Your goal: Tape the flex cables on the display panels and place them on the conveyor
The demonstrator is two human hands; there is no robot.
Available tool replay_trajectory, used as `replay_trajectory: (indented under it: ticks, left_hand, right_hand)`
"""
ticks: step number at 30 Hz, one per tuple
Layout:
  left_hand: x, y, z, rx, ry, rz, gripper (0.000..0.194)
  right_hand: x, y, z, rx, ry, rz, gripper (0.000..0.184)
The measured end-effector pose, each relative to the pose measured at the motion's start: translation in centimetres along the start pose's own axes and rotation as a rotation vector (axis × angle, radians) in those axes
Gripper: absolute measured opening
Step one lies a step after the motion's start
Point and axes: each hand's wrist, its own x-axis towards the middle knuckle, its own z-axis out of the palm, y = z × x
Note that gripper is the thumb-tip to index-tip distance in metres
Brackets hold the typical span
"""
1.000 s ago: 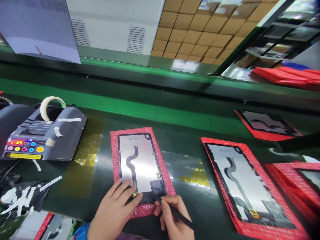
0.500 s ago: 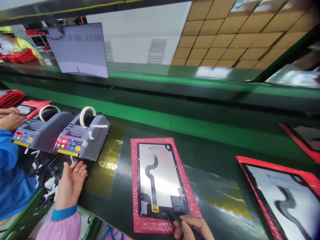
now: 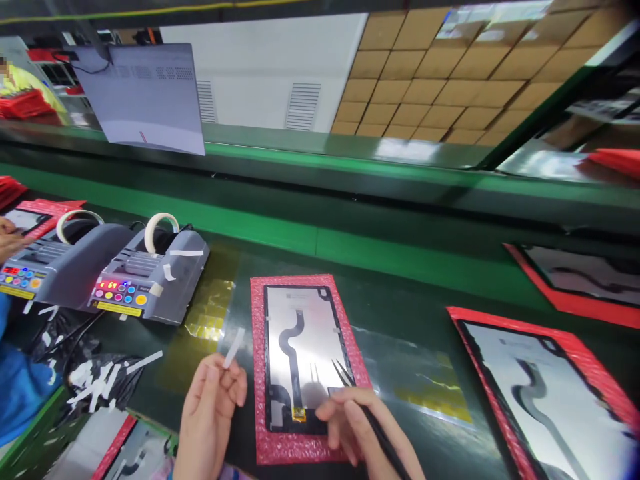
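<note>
Between thumb and index finger, my left hand (image 3: 213, 407) pinches a short strip of white tape (image 3: 234, 348), which sticks up just left of the display panel. My right hand (image 3: 367, 427) grips black tweezers (image 3: 373, 423), their tips apart above the panel's right edge. The display panel (image 3: 320, 340) lies back side up, with a silver face, a dark curved flex cable (image 3: 294, 360) and a gold connector (image 3: 299, 415) at its lower end. Under it is a pink bubble-wrap bag (image 3: 290, 450). A grey tape dispenser (image 3: 175, 293) with a lit display stands to the left.
Beside the first stands a second tape dispenser (image 3: 65, 273). White tape scraps (image 3: 103, 383) lie over cables at lower left. More panels on red bags (image 3: 565, 393) lie at right. A co-worker's hand (image 3: 7, 237) and blue sleeve (image 3: 25, 387) are at the left edge.
My left hand has moved from the tape dispenser rightward to beside the panel, now with a tape strip in it. My right hand has lifted the tweezers over the panel. The view has shifted right.
</note>
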Motion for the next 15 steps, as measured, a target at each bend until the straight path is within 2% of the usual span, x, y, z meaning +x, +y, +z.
replay_trajectory:
  ticks: [4,7,9,12,15]
  left_hand:
    - [-1.4,-1.8,1.0,-0.044,-0.16,-0.137,0.027]
    - [-1.8,-2.7,0.8,-0.034,-0.272,-0.172,0.023]
    - [-1.7,-3.1,0.2,0.04,-0.332,-0.151,0.026]
    - [-1.0,-2.9,-0.6,0.349,-0.351,0.013,0.027]
    - [0.0,-2.1,-1.0,0.818,-0.402,0.341,0.023]
  right_hand:
    - [3.5,-2.5,2.2,-0.021,-0.228,-0.062,0.03]
    - [6.4,-4.2,3.3,0.033,-0.299,-0.022,0.04]
    - [8.0,-5.3,3.2,0.038,-0.31,-0.033,0.044]
    - [10.0,-6.2,2.2,-0.047,-0.277,-0.1,0.045]
    - [11.2,-5.6,1.3,-0.229,-0.394,-0.111,0.038]
